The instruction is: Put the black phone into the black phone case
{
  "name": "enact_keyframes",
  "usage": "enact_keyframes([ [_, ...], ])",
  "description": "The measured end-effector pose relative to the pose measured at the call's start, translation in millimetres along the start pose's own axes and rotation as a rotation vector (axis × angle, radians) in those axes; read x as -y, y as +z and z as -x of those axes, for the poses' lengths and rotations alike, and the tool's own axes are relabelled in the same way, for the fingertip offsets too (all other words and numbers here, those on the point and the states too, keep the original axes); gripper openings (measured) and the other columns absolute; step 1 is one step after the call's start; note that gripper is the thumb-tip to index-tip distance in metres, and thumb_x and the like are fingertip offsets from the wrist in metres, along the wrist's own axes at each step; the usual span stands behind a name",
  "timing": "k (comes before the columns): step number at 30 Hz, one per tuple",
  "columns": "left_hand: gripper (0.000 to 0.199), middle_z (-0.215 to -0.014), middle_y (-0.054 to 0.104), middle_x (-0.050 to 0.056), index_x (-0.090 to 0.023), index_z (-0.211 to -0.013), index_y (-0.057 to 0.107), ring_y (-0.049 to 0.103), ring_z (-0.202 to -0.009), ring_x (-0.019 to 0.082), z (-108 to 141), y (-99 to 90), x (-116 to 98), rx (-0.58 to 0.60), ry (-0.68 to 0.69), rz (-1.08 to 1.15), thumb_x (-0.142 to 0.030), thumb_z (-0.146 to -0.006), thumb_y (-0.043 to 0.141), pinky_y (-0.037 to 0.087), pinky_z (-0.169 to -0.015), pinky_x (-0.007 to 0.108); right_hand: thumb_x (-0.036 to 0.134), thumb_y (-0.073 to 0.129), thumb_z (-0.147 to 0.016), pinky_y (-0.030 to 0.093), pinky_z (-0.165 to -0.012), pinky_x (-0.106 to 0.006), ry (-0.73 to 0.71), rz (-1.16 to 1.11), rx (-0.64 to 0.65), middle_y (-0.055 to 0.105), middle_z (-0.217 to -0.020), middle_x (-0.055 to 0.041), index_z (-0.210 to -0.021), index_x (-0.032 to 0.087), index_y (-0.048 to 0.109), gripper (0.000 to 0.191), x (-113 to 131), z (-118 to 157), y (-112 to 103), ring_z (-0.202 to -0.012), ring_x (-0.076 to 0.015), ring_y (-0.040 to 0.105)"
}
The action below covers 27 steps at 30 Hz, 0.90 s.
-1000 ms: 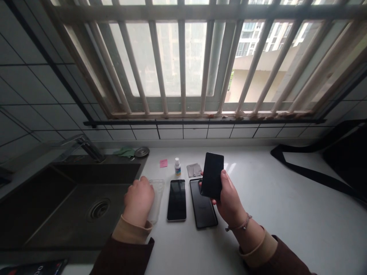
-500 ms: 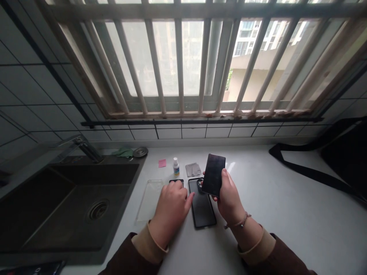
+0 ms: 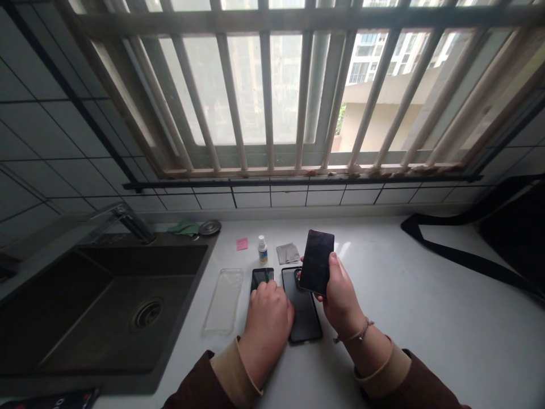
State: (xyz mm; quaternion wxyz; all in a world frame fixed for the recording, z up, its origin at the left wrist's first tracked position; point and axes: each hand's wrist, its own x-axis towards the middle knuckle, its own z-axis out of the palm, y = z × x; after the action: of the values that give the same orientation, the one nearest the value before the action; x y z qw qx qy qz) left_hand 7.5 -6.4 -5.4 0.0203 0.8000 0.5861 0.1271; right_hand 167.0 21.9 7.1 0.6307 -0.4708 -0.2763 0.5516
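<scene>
A dark-screened phone (image 3: 317, 261) is gripped in my right hand (image 3: 344, 292), thumb along its right edge, raised over the counter. My left hand (image 3: 269, 318), fingers curled under, lies over the lower part of another phone (image 3: 263, 276); only that phone's top end shows. Whatever the left fingertips hold is hidden. Between the hands lies a black phone case (image 3: 307, 321), partly covered by the raised phone. To the left is a clear phone case (image 3: 223, 301). Behind them stand a small white-capped bottle (image 3: 263, 251) and a folded grey cloth (image 3: 288, 253).
A pink sticky note (image 3: 242, 243) lies left of the bottle. The dark sink (image 3: 170, 318) with its faucet (image 3: 131, 221) takes up the left side. A black bag's strap (image 3: 451, 250) reaches onto the counter at right. Window bars rise behind.
My left hand has slid toward me and slightly right, uncovering more of the lying phone's top and the clear case; its thumb has drawn in. The right hand keeps the phone almost still.
</scene>
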Motion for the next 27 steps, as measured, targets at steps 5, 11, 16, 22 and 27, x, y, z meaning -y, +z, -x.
enact_keyframes([
  [5,0.018,-0.094,0.065,0.011,-0.018,-0.087,0.063,0.064,-0.091,0.027,-5,-2.2,5,-0.062,-0.039,0.113,-0.014,-0.098,0.049,0.047,-0.080,0.038,0.072,0.057,-0.096,0.034,-0.033,-0.019,-0.004,-0.032,-0.006,0.080,-0.108,-0.0109,-0.128,0.022,0.062,0.059,0,0,0,-0.075,-0.0251,0.077],
  [11,0.019,-0.077,0.064,0.004,-0.023,-0.090,0.053,0.064,-0.066,0.021,-10,-11.0,15,-0.023,-0.136,0.476,-0.027,-0.106,0.042,0.035,-0.059,0.031,0.073,0.054,-0.097,0.034,-0.032,-0.019,-0.008,-0.030,0.031,0.080,-0.110,-0.0130,-0.128,0.021,0.062,0.061,2,2,1,-0.078,-0.0263,0.079],
  [16,0.019,-0.077,0.072,0.004,-0.023,-0.104,0.051,0.071,-0.066,0.022,-11,-12.2,18,0.015,-0.156,0.825,-0.041,-0.107,0.045,0.043,-0.060,0.030,0.076,0.053,-0.096,0.033,-0.033,-0.019,0.011,-0.007,0.047,0.080,-0.107,-0.0135,-0.126,0.019,0.066,0.066,4,4,1,-0.076,-0.0255,0.078],
  [22,0.044,-0.096,0.077,0.007,-0.020,-0.139,0.048,0.077,-0.080,0.023,-11,-1.7,18,0.014,-0.185,1.170,-0.048,-0.105,0.053,0.058,-0.076,0.036,0.079,0.050,-0.097,0.033,-0.032,-0.020,0.016,0.070,0.039,0.070,-0.075,-0.0035,-0.110,0.019,0.069,0.064,-2,3,-2,-0.052,-0.0152,0.061],
  [27,0.066,-0.116,0.069,0.011,-0.018,-0.156,0.037,0.073,-0.085,0.020,-14,9.4,17,0.023,-0.257,1.445,-0.044,-0.100,0.061,0.062,-0.077,0.037,0.080,0.052,-0.096,0.053,-0.049,-0.026,0.047,0.085,0.113,0.072,-0.084,-0.0031,-0.122,0.024,0.068,0.064,0,6,-4,-0.064,-0.0180,0.065],
])
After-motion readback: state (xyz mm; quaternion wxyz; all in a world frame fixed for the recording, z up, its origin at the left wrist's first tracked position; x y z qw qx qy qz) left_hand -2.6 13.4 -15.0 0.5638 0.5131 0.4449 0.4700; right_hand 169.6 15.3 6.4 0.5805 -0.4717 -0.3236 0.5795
